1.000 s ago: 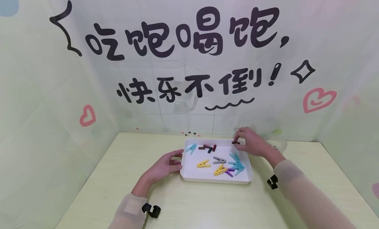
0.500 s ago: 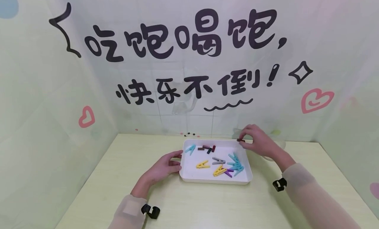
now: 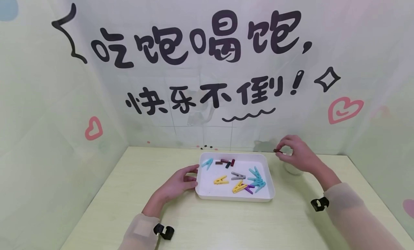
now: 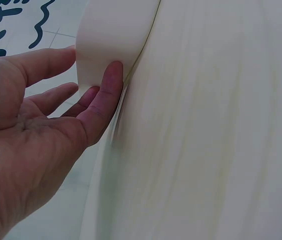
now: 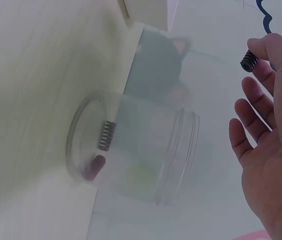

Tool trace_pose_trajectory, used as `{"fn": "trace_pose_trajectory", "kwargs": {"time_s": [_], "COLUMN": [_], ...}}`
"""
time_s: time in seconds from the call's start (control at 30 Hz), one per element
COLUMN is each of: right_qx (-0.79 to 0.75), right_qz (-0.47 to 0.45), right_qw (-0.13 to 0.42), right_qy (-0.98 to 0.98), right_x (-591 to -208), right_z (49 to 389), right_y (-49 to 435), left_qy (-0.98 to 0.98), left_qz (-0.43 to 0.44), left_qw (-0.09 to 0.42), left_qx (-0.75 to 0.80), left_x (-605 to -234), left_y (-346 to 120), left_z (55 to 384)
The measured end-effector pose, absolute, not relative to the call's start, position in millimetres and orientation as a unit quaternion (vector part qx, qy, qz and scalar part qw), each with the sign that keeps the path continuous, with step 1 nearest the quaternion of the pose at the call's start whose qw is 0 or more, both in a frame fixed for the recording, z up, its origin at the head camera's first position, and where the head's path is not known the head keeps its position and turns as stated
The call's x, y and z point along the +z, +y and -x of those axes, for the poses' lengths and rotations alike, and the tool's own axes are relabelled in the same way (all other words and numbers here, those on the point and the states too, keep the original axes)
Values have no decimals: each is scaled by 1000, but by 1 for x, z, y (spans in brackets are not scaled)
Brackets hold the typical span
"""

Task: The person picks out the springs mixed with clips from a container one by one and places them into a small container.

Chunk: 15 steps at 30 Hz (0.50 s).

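Note:
My right hand (image 3: pixel 296 153) pinches a small dark coil spring (image 5: pixel 249 61) between thumb and index finger. It is raised right of the white tray (image 3: pixel 234 198), above and in front of a clear jar (image 5: pixel 148 150). Inside the jar, at its bottom, lie a grey coil spring (image 5: pixel 107 136) and a dark red spring (image 5: pixel 94 167). My left hand (image 3: pixel 178 183) touches the tray's left end with relaxed fingers. At the tray's back left lie several small springs (image 3: pixel 224 161) in dark red, brown and black.
The tray also holds clothespins: several light blue ones (image 3: pixel 256 179) at the right, yellow ones (image 3: pixel 221 180), a grey one (image 3: pixel 238 176) and a purple one (image 3: pixel 249 189). A printed cloth (image 3: pixel 181 135) stands behind the wooden table (image 3: pixel 207 225).
My right hand has moved from over the tray's back right corner to the right, carrying the spring towards the jar. My left hand stays at the tray's left end.

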State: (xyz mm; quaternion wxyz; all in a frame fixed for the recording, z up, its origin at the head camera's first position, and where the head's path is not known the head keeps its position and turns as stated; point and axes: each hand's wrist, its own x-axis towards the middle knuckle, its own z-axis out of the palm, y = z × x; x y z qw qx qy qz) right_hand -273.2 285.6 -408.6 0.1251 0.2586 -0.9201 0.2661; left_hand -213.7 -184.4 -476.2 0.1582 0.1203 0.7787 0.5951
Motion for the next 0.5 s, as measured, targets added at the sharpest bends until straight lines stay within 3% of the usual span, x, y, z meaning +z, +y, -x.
{"fn": "trace_pose_trajectory", "kwargs": {"time_s": [0.5], "right_qx": [263], "right_qz": [-244], "right_qw": [162], "right_qy": [-919], "right_x": [-416], "right_z": [267], "right_y": [331], "left_qy": [783], "left_qz": [-128], "left_qw": [160], "left_qx": [587], "left_x": [-475], "left_y": [-184], "left_z": [214]}}
